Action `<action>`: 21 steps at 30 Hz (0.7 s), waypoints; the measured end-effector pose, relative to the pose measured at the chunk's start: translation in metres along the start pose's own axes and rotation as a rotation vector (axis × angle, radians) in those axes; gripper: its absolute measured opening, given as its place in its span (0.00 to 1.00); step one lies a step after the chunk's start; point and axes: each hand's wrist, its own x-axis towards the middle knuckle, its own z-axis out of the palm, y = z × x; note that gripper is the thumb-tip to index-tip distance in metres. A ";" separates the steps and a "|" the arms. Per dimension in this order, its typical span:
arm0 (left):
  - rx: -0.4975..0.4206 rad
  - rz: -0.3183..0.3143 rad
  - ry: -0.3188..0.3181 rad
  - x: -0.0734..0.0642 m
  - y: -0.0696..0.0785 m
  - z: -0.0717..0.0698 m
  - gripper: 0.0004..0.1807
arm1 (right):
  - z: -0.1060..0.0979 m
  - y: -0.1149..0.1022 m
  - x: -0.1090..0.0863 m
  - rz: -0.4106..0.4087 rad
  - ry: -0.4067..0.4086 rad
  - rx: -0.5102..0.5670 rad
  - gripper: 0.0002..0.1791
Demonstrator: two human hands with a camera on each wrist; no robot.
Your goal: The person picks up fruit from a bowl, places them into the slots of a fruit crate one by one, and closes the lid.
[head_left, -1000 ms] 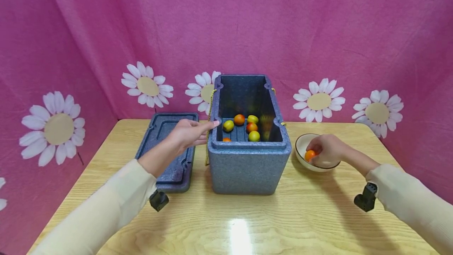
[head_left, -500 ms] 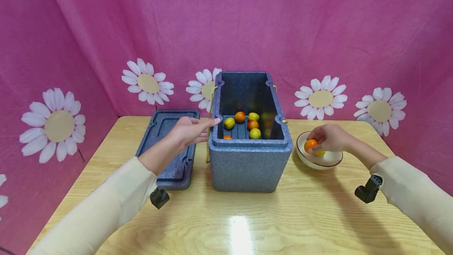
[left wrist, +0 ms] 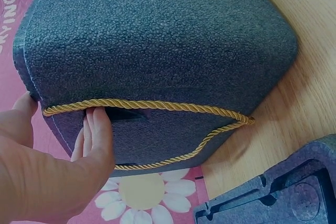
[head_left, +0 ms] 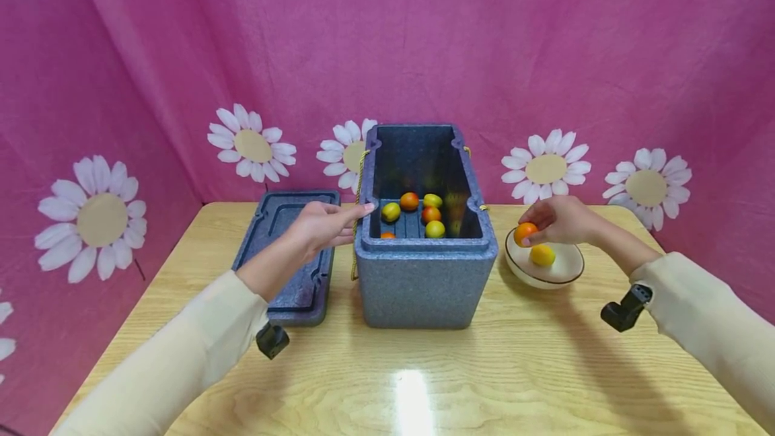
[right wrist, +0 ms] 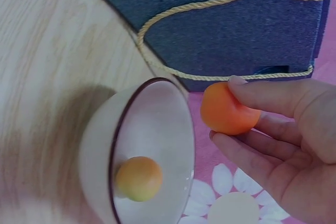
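Observation:
My right hand (head_left: 560, 219) holds an orange-red tomato (right wrist: 223, 109) between thumb and fingertips, above the left rim of a cream bowl (head_left: 560, 273) with a dark edge. A yellow tomato (head_left: 542, 255) lies in the bowl. On the left, my left hand (head_left: 323, 226) grips the side of a tall grey-blue foam box (head_left: 424, 291). Its thumb lies on the box's rim, and its fingertips sit at a recess under a yellow rope handle (left wrist: 163, 105). Several red and yellow tomatoes (head_left: 434, 229) rest on the box floor; the front wall partly hides one.
The box's lid (head_left: 290, 268) lies on the wooden table (head_left: 339, 375), left of the box. Behind the table hangs a pink cloth (head_left: 424, 39) with white daisies. A second rope handle (right wrist: 205, 4) hangs on the box's right side.
My right hand has lifted the orange-red tomato from inside the bowl to above its left rim, uncovering the yellow one. The left hand stays at the box's side.

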 end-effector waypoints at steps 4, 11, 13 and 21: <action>0.000 -0.002 0.005 0.001 0.000 0.000 0.48 | -0.006 -0.005 0.003 0.001 -0.002 0.037 0.21; -0.002 0.009 0.010 0.002 -0.001 0.001 0.47 | -0.016 -0.015 0.008 -0.014 0.003 0.041 0.20; -0.003 0.014 0.009 0.001 0.000 0.001 0.47 | -0.019 -0.018 0.010 -0.013 0.004 0.044 0.20; -0.033 0.018 0.004 0.000 0.000 0.001 0.46 | -0.031 -0.030 0.018 -0.066 -0.010 0.088 0.19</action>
